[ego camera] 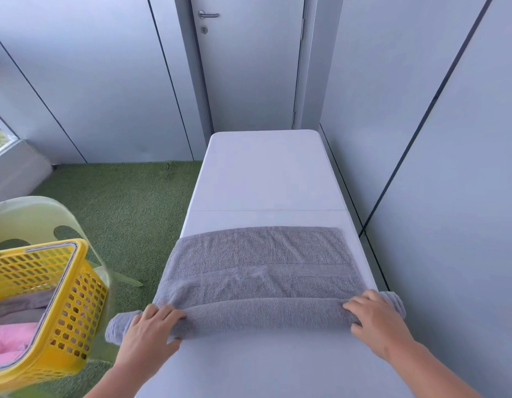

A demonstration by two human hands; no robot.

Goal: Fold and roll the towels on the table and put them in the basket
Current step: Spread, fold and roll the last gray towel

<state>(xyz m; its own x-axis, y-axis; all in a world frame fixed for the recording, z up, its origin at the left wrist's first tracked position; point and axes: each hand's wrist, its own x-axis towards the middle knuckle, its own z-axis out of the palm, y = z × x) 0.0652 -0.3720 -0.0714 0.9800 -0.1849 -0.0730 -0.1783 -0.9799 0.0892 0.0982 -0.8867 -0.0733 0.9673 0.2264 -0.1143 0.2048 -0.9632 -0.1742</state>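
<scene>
Towel (263, 265) lies across the table (263, 173), part-rolled toward its near edge. Left hand (151, 326) and right hand (375, 320) grasp the roll's ends.

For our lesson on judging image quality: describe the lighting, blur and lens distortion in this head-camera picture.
Head view: soft, even daylight, with only faint shadows under the hands and no glare; the grey towel and white table are sharp; the yellow basket at the left edge is smeared by blur; wide-angle distortion bows the wall panel seams and splays the table's sides.
</scene>
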